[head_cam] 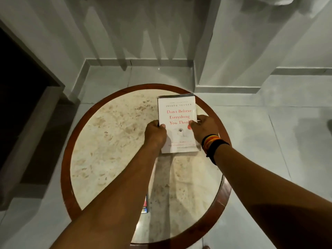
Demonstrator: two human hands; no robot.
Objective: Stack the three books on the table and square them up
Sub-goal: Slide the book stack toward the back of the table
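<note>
My left thumb [162, 125] lay on the white book's [177, 112] cover, the other fingers hidden at its left edge; my right hand [203, 129] clamped the opposite edge the same way. The book lay toward one o'clock on the round table [107, 141], long axis running twelve to six, a dark edge of another book [175, 96] showing beneath at twelve. Both hands sat equally near. I judged the squaring unfinished.
</note>
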